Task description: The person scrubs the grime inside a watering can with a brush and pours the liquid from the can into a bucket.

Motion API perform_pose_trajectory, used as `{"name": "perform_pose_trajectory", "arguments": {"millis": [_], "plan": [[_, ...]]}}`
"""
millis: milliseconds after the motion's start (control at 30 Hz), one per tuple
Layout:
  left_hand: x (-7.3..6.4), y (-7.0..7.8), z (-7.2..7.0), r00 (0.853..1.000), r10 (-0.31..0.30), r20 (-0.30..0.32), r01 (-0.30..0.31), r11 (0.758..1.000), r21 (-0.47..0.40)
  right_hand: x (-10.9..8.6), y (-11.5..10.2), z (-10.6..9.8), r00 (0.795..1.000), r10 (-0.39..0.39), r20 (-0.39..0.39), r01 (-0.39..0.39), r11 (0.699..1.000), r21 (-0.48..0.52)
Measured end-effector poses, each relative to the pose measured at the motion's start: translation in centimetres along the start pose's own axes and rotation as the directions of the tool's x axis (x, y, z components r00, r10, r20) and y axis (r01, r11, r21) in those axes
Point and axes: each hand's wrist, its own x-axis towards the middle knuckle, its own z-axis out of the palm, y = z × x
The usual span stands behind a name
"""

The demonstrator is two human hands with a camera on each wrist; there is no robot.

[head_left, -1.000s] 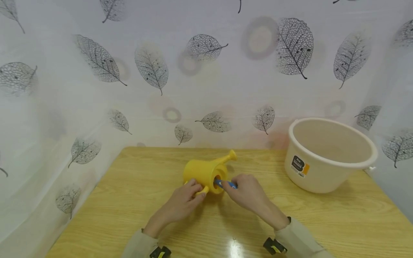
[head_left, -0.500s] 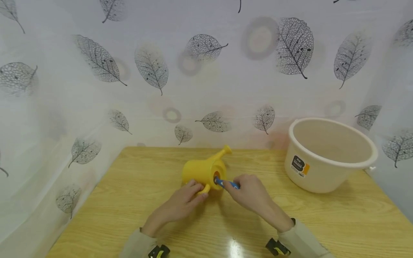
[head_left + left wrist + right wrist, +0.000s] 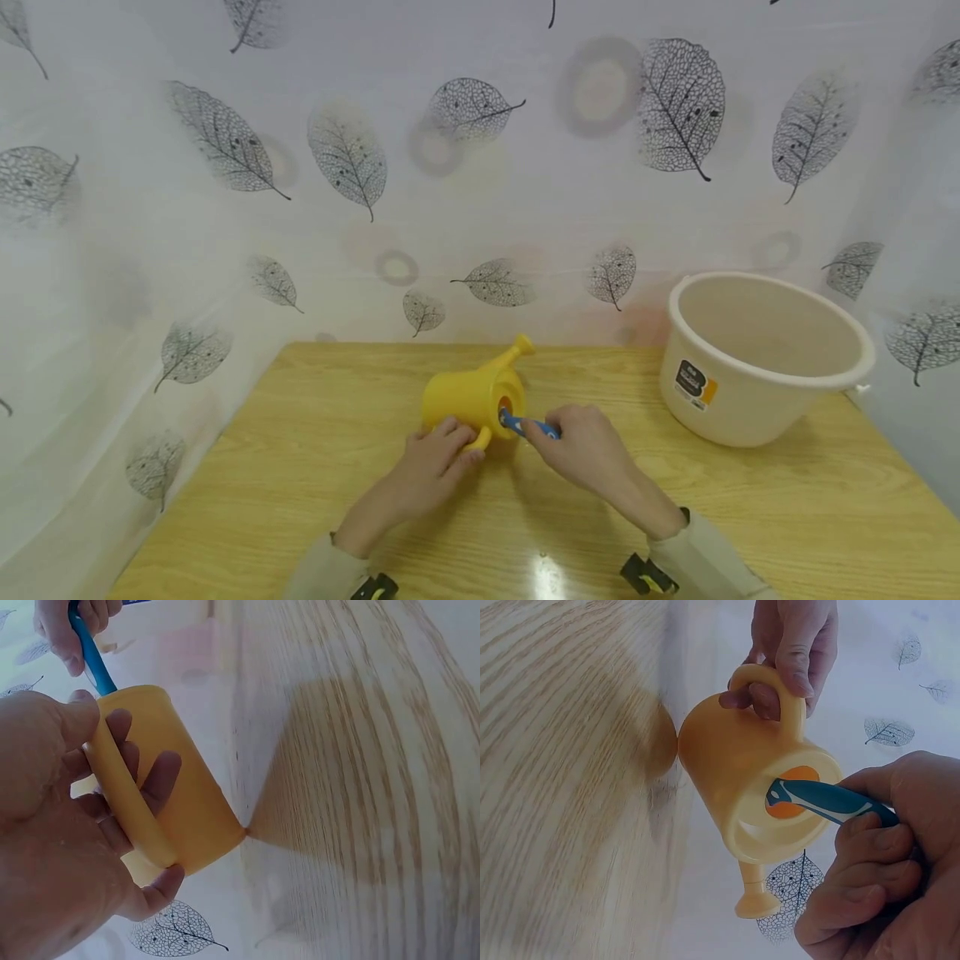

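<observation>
A yellow watering can [image 3: 461, 398] lies tilted on its side, its open end facing right and its spout pointing up and back. My left hand [image 3: 435, 467] grips the can's handle [image 3: 131, 799], with fingers passed through the loop. In my right hand [image 3: 581, 446] is a slim blue-and-white tool handle [image 3: 832, 799], gripped with curled fingers. Its tip reaches the round opening [image 3: 791, 814] at the can's end. Whatever part of the tool goes inside the can is hidden. At its lower edge the can meets the wooden table in the right wrist view.
A large cream plastic basin [image 3: 735, 408] with a label stands at the right of the wooden table [image 3: 315, 400]. Behind and at the sides hangs a pale curtain [image 3: 420, 242] printed with leaves.
My right hand has moved slightly right, drawing the blue-and-white handle a little outward from the can's opening. The can has turned slightly, its spout tip shifting left and up. My left hand keeps its grip.
</observation>
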Motion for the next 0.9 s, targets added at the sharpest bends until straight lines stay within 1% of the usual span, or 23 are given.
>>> {"name": "perform_pose_trajectory", "arguments": {"millis": [133, 267, 367, 567, 633, 800, 900], "plan": [[-0.1, 0.1, 0.0, 0.999, 0.028, -0.036, -0.027, 0.999, 0.027, -0.1, 0.0, -0.1, 1.0, 0.013, 0.002, -0.013, 1.0, 0.002], [-0.2, 0.1, 0.1, 0.995, 0.057, -0.08, -0.051, 0.996, 0.074, -0.2, -0.1, -0.3, 1.0, 0.024, 0.002, -0.024, 1.0, 0.009], [-0.2, 0.0, 0.2, 0.993, 0.071, -0.097, -0.061, 0.993, 0.103, -0.2, -0.2, -0.5, 1.0, 0.02, 0.0, -0.019, 1.0, 0.023], [-0.2, -0.1, 0.1, 0.988, 0.12, -0.093, -0.111, 0.989, 0.095, -0.1, -0.5, -1.0, 0.999, 0.032, -0.002, -0.032, 0.994, 0.103], [-0.2, -0.2, 0.0, 0.987, 0.132, -0.091, -0.124, 0.988, 0.091, 0.0, -0.5, -1.1, 0.999, 0.039, 0.001, -0.039, 0.993, 0.11], [-0.2, -0.2, 0.1, 0.989, 0.118, -0.087, -0.108, 0.988, 0.106, 0.3, -0.5, -1.0, 0.999, 0.046, -0.009, -0.045, 0.995, 0.089], [-0.3, -0.3, 0.3, 0.99, 0.111, -0.084, -0.1, 0.988, 0.121, 0.5, -0.4, -0.6, 0.999, 0.054, -0.005, -0.054, 0.994, 0.096]]}}
